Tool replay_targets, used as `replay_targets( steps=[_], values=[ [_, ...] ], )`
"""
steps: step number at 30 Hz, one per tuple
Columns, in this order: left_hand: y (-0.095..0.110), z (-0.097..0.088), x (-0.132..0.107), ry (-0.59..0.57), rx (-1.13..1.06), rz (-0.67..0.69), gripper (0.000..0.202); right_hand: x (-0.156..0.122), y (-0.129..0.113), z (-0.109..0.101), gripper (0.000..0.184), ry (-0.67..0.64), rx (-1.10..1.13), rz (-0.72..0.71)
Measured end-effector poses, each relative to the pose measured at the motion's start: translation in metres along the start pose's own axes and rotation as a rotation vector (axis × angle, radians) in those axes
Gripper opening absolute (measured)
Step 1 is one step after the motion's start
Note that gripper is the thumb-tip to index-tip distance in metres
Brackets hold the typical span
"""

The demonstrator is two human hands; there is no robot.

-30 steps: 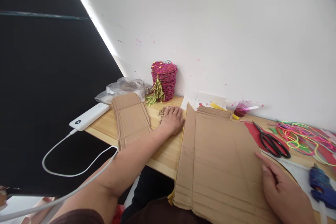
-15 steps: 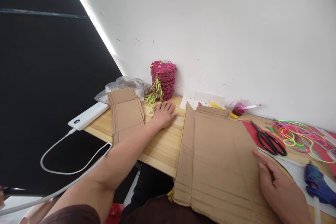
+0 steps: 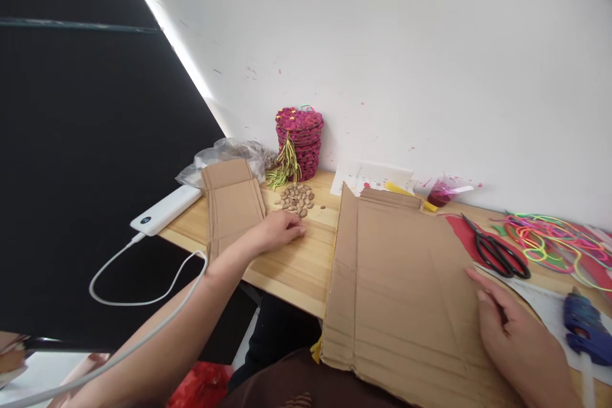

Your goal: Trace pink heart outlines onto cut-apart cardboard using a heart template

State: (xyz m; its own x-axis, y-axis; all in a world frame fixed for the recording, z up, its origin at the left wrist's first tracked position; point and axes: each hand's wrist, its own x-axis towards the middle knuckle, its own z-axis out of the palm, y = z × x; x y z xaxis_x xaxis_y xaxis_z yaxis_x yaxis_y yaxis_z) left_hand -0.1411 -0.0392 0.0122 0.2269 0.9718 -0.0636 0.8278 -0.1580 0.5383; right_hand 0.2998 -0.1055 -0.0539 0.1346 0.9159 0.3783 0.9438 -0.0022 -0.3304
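Observation:
My left hand (image 3: 280,229) lies on the wooden table (image 3: 296,268), its fingers drawn together just below a small pile of brown seeds (image 3: 297,197). Whether they pinch a seed I cannot make out. A narrow folded cardboard strip (image 3: 233,204) lies just left of this hand. My right hand (image 3: 516,338) rests flat with fingers stretched on the right edge of a large creased cardboard sheet (image 3: 392,293), which overhangs the table's near edge.
A pink woven basket (image 3: 299,143) and a plastic bag (image 3: 224,159) stand by the wall. A white power bank (image 3: 165,210) with a cable (image 3: 143,296) is at the left corner. Black scissors (image 3: 497,252), neon cords (image 3: 549,242), a blue glue gun (image 3: 586,325) and a pink cup (image 3: 442,192) lie right.
My left hand has pulled back from the seed pile toward me and its fingers have closed together, uncovering the seeds. My right hand stays on the large cardboard.

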Motion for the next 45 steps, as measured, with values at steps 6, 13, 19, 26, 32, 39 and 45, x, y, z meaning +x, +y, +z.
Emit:
replay_targets(
  steps=[6, 13, 19, 26, 32, 39, 45],
  values=[
    [-0.002, 0.007, 0.013, 0.083, 0.114, -0.022, 0.028, 0.000, 0.003, 0.003, 0.051, 0.016, -0.002, -0.016],
    [0.018, 0.039, 0.027, 0.163, 0.259, 0.144, 0.030, -0.002, 0.002, 0.002, 0.049, 0.031, -0.012, -0.027],
    [0.030, 0.054, 0.039, 0.232, 0.354, 0.263, 0.028, -0.002, -0.003, 0.003, 0.048, 0.044, 0.029, -0.039],
    [0.023, 0.058, 0.022, 0.480, 0.031, 0.285, 0.032, -0.012, -0.013, 0.003, 0.042, 0.075, 0.147, -0.051],
    [0.040, 0.067, -0.005, 0.532, -0.289, 0.359, 0.033, -0.007, -0.021, -0.006, 0.040, 0.047, 0.169, -0.061],
    [0.044, 0.082, -0.003, 0.360, 0.043, 0.595, 0.030, 0.020, -0.019, -0.021, 0.041, -0.134, -0.022, -0.073],
    [0.033, 0.101, -0.006, 0.243, 0.312, 0.598, 0.038, 0.019, -0.014, -0.018, 0.039, -0.199, -0.155, -0.103]
  ],
)
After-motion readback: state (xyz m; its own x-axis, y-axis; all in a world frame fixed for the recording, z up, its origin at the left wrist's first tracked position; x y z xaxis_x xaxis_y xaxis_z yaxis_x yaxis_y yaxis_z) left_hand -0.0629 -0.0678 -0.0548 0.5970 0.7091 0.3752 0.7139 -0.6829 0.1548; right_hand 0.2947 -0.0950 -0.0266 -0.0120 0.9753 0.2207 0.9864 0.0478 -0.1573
